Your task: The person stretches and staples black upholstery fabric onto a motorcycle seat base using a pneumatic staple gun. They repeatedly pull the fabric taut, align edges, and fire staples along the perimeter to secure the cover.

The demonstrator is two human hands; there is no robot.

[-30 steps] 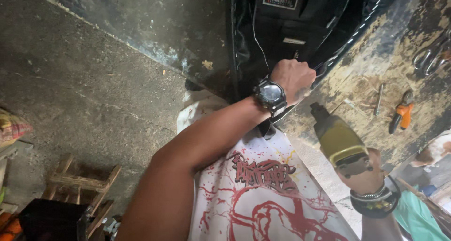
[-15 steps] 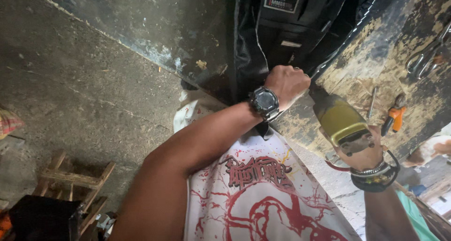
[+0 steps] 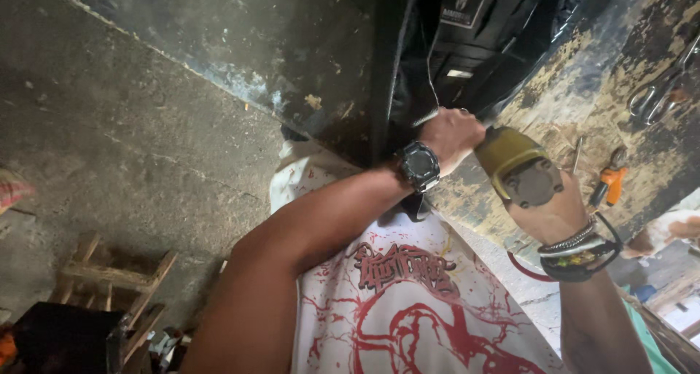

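My left hand (image 3: 452,135), with a black watch (image 3: 419,165) on its wrist, is a closed fist at the lower edge of a black fabric bag (image 3: 481,46) lying on a worn workbench (image 3: 569,97). A thin pale piece sticks out of the fist on its left side. My right hand (image 3: 558,215), wearing several bracelets, grips an olive-yellow power tool (image 3: 514,162). The tool's front end sits right against my left fist. What lies between fist and tool tip is hidden.
Metal pliers (image 3: 660,90) and an orange-handled tool (image 3: 611,184) lie on the bench at the right. A wooden stool (image 3: 109,286) stands on the concrete floor (image 3: 109,126) at lower left. My white shirt with a red print (image 3: 408,308) fills the bottom.
My right hand has brought the olive-yellow tool up and left until it meets my left fist. The left fist has stayed at the bag's edge.
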